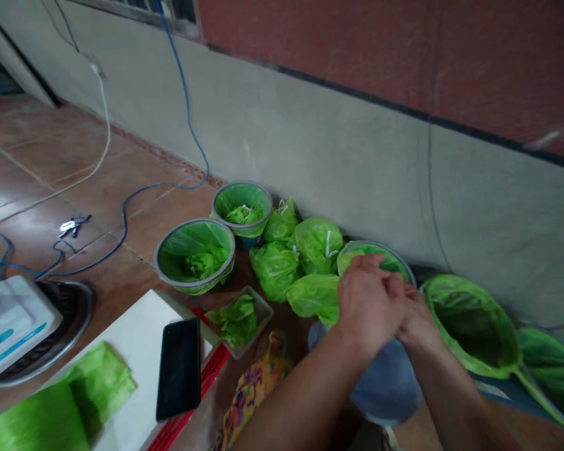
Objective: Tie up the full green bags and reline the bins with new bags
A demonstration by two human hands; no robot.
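Observation:
My left hand and my right hand are close together, fingers bent and pressed toward each other. Blur and overlap hide what they hold, if anything. A bulging green plastic bag shows right beside my left hand; I cannot tell whether it is gripped. Behind my fingers stands a grey-rimmed bin with a green liner. Below my wrists is a rounded blue-grey surface, partly covered by my forearms.
Several tied green bags lie by the wall. Lined bins stand left, and an open green-lined bin right. A small tray holds green plastic. A phone and folded green bags lie on a white box.

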